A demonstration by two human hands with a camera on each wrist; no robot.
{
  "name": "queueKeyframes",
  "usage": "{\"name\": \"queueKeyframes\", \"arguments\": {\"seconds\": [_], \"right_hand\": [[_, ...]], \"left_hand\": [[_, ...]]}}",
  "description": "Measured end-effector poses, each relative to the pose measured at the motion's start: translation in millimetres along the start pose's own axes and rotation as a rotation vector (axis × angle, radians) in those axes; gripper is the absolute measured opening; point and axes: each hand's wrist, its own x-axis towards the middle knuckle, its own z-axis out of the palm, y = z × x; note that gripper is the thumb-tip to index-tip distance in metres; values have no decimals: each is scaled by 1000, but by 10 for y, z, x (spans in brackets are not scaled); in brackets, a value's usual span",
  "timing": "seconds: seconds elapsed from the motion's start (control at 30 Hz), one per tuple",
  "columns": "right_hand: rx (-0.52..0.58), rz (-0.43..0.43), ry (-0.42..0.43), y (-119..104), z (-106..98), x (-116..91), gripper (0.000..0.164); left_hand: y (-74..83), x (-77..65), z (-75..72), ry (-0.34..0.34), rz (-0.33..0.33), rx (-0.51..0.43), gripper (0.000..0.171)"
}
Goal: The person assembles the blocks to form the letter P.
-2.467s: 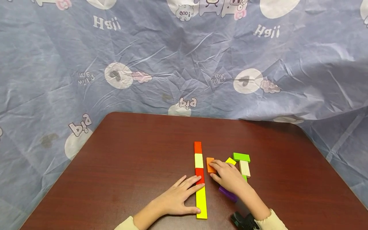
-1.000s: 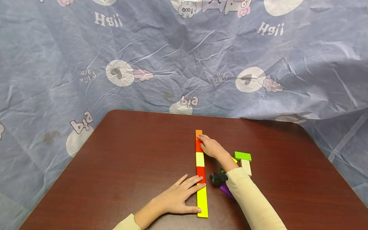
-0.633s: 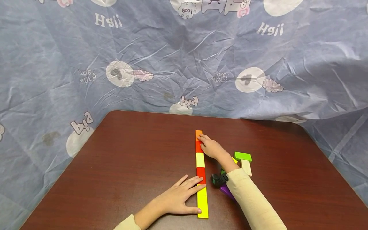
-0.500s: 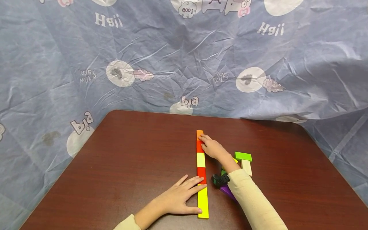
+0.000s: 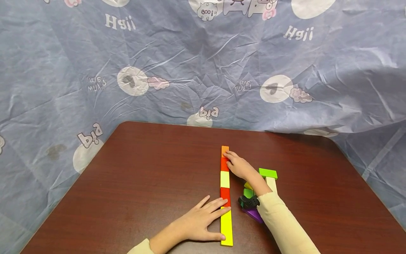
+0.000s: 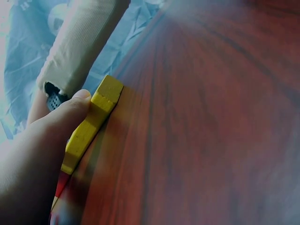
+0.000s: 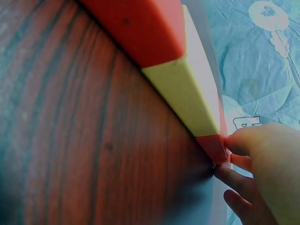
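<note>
Row of painted, rectangular, wooden-looking blocks point(image 5: 225, 179) runs lengthwise from near to far. The right hand point(image 5: 239, 166) is nearer the far end, relaxed fingers touching the orange rectangular block point(image 5: 225, 149) from the right. The left hand point(image 5: 200, 220), fingers spread, reaches from the left onto the nearer red rectangular block point(image 5: 225, 194) and the yellow rectangular near end point(image 5: 226, 225).

Left hand point(image 6: 40, 150) touching yellow block point(image 6: 89, 127), reddish table point(image 6: 201, 122)

Cloth point(image 5: 190, 53) | "BOO" point(image 5: 207, 12) | "Hgii" point(image 5: 120, 22) twice | other lettering point(image 5: 209, 112) unclear
</note>
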Motion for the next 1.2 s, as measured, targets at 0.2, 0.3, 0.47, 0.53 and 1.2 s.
{"name": "queueKeyframes", "arguments": {"seconds": [0.2,0.3,0.47,0.53,1.2], "right_hand": [[4,-31,11,3,20,-52,45],[3,-50,14,-4,24,-69,45],[32,-43,49,33,-3,-120,45],[51,-18,83,69,-47,-176,45],[-132,217,181,564,-292,-1007,32]], "left_hand": [[77,2,30,26,17,51,70],[97,1,39,39,17,63,69],[97,1,40,54,10,43,68],[97,1,33,55,6,14,67],[82,9,52,54,13,26,65]]}}
